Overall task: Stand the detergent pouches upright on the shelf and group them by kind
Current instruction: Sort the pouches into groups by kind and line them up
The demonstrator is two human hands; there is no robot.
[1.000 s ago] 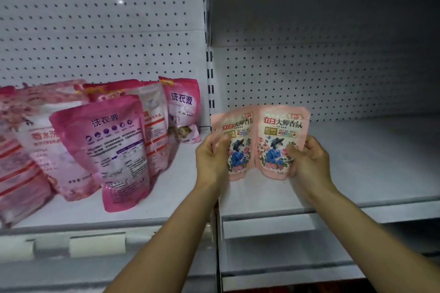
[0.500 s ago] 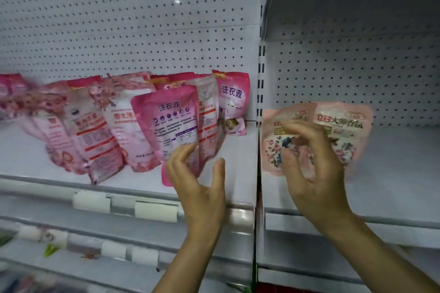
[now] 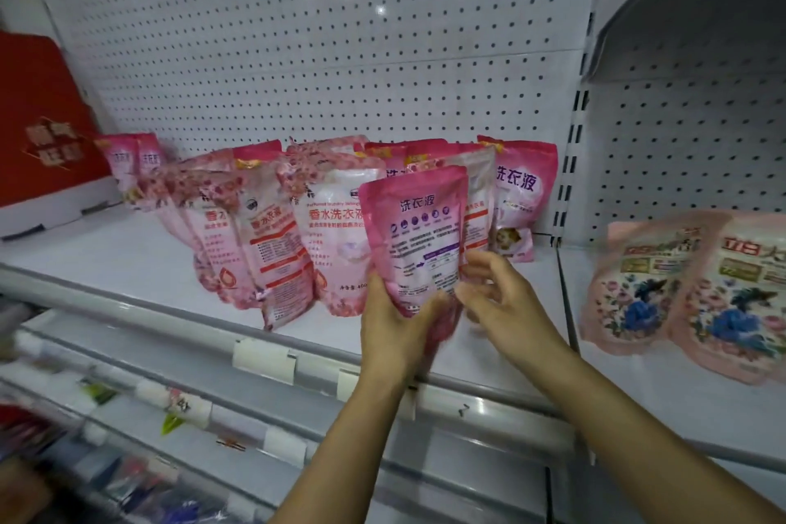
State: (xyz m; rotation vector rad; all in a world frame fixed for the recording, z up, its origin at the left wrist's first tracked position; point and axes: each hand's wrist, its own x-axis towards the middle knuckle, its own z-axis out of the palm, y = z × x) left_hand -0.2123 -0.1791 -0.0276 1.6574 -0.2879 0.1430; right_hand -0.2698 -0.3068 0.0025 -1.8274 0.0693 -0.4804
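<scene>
Far left of the bright pink pouch (image 3: 419, 234) stands a red box (image 3: 42, 123); nearer on that side, pale floral pouches (image 3: 263, 234) lean on the shelf (image 3: 127, 260). The pouch itself is upright at the shelf front, glossy, with blue lettering; the left hand (image 3: 393, 325) grips its lower edge. The right hand (image 3: 506, 302) is beside it, fingers spread, holding nothing. Right of it, two peach pouches (image 3: 697, 289) lean.

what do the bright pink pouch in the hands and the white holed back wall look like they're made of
Bright pink pouch: seemingly soft plastic film with a slight sheen; it creases where the left hand grips it. White holed back wall: likely painted metal pegboard, going by its glossy light streaks.
</scene>
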